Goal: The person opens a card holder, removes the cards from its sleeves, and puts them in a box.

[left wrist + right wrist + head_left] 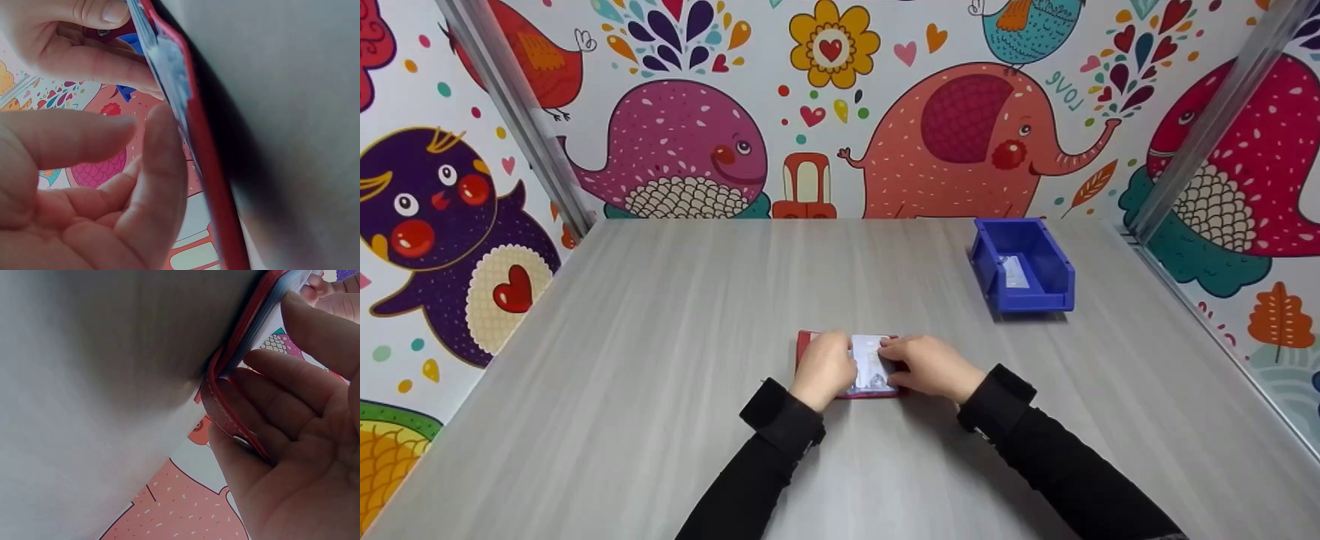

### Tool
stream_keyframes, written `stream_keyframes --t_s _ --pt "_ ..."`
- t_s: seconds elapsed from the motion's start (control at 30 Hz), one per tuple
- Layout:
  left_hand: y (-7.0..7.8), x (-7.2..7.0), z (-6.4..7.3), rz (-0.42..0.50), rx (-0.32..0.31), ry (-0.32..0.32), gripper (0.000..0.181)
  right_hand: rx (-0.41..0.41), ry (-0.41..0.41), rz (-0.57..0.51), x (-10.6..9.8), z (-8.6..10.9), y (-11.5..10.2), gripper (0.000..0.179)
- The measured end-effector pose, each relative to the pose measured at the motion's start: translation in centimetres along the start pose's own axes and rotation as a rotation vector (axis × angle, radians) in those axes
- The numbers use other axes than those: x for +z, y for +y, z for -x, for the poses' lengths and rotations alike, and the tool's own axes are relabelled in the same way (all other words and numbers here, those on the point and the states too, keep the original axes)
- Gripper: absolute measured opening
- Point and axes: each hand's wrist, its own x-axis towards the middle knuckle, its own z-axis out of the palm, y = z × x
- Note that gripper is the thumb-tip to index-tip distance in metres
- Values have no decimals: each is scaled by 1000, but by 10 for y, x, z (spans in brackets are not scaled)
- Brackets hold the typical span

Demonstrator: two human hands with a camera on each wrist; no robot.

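A red card holder (804, 345) lies opened on the table in the head view, with a stack of clear sleeves and a whitish card (867, 356) showing between the hands. My left hand (825, 367) is over its left half. In the left wrist view, the bent forefinger (163, 152) touches the sleeves, and the thumb stays apart from it with nothing visible between. My right hand (930, 365) rests at the right side. Its thumb (315, 323) presses the sleeve edges, while the other fingers extend beside a red strap (225, 408) with a metal snap.
A blue plastic bin (1039, 301) stands toward the back right of the table, with a whitish card-like piece (1014, 271) inside. Printed cartoon panels (810, 150) wall off the back and sides. Metal posts (521, 112) stand at the rear corners.
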Motion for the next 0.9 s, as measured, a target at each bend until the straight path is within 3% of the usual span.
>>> stream_keyframes --t_s 0.2,0.6,0.9 --pt "2 1 -2 -9 -35 -58 7 1 5 6 0 1 -1 29" --pt "1 1 -4 -9 -40 -81 10 5 -10 14 -1 2 -2 33" --pt "1 -1 -8 23 -118 -144 10 10 -16 20 -1 2 -2 35"
